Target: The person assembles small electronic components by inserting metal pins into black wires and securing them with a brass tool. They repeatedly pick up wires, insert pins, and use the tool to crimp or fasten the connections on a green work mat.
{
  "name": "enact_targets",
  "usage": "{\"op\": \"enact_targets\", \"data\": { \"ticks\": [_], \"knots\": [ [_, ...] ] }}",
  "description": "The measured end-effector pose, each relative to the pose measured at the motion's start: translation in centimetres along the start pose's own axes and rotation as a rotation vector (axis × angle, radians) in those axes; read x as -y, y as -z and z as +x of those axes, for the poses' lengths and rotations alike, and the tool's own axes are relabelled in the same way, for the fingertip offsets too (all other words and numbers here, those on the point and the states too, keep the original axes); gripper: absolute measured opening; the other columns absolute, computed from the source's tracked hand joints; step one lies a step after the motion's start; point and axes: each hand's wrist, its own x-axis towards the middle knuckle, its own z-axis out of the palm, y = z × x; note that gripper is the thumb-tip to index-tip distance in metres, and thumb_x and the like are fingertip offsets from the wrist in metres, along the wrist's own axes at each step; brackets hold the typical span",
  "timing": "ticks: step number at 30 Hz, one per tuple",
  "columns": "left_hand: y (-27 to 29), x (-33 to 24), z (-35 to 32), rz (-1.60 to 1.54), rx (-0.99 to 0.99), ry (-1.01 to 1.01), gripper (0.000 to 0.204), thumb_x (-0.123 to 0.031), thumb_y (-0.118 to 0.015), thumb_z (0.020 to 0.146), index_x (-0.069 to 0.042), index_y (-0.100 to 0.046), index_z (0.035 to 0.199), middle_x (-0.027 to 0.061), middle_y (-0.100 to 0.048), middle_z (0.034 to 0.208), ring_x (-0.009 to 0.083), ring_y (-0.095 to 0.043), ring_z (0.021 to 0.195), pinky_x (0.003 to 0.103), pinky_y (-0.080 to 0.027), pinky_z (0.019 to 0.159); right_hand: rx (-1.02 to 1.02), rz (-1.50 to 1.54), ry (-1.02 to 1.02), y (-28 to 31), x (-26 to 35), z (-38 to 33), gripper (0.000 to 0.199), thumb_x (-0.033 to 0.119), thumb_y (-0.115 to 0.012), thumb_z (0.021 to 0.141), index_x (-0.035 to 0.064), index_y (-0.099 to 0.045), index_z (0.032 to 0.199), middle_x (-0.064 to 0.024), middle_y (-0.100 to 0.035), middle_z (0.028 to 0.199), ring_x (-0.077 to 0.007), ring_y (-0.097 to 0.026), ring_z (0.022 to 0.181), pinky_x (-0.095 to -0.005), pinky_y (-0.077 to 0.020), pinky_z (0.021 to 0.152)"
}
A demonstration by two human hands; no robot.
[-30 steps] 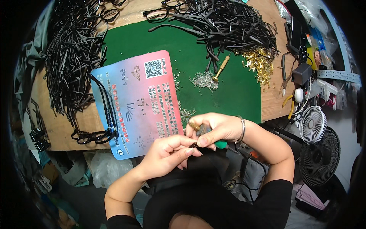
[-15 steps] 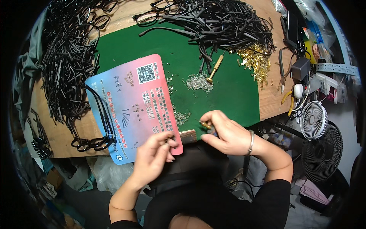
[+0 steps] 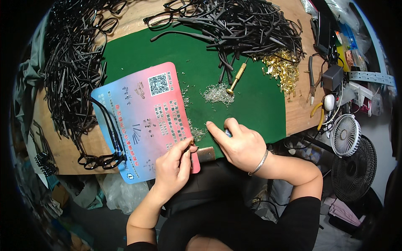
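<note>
My left hand [image 3: 172, 168] is closed in a pinch over the lower right corner of the pink and blue printed mat [image 3: 159, 117]. A small gold-coloured piece [image 3: 191, 143] shows between its fingertips. My right hand [image 3: 242, 147] reaches with its index finger toward a heap of tiny silver screws [image 3: 198, 133] at the mat's edge. Its other fingers curl around a small thing with a blue part [image 3: 228, 133], mostly hidden. A larger heap of tiny silver screws [image 3: 217, 94] lies farther back on the green mat [image 3: 251, 113], with a brass screwdriver [image 3: 238, 78] beside it.
Black glasses temples [image 3: 251, 29] are piled at the back, more temples [image 3: 71, 83] at the left. Gold-coloured small parts [image 3: 284, 69] lie at the back right. Black glasses frames [image 3: 102, 160] overlap the printed mat. Pliers [image 3: 318, 115] and a white fan [image 3: 346, 134] stand at the right.
My right hand has moved slightly left, its index finger now stretched toward the near screw heap. My left hand has moved up and right, its pinched fingertips nearer that heap.
</note>
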Motion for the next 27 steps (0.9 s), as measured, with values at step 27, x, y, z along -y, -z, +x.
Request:
{"op": "enact_targets", "data": {
  "ticks": [27],
  "knots": [
    [0.9,-0.2,0.2,-0.304,0.005,0.234,0.025,0.003,-0.047,0.089,0.004,-0.053,0.114,0.0080,-0.068,0.089,0.0044,-0.056,0.057,0.020,-0.047,0.051,0.066,-0.089,0.039,0.2,0.1,0.5,0.047,0.010,-0.059,0.069,0.0099,-0.055,0.115,-0.0062,-0.047,0.083,-0.0175,-0.052,0.053,-0.0287,-0.0474,0.044]
  ]
}}
